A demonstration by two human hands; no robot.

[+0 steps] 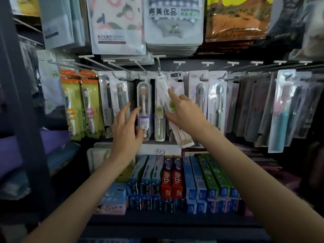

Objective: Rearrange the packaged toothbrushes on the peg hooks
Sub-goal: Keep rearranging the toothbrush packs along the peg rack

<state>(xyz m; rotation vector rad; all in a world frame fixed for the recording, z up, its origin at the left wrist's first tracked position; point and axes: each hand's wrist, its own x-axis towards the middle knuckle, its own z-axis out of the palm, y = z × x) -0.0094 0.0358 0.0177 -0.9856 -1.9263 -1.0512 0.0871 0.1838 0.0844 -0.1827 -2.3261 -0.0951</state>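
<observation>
The right hand grips a tilted white toothbrush pack with a green round label, index finger straight along it, its top at a white peg hook. The left hand, fingers relaxed, touches a clear capsule-shaped toothbrush pack hanging just beside. Neighbouring packs crowd both edges.

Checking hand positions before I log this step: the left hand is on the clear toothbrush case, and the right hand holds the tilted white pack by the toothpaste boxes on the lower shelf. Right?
Not quite. In the head view, the right hand holds the tilted white pack up at the peg hooks, not by the toothpaste boxes. The left hand is on the clear toothbrush case.
</observation>
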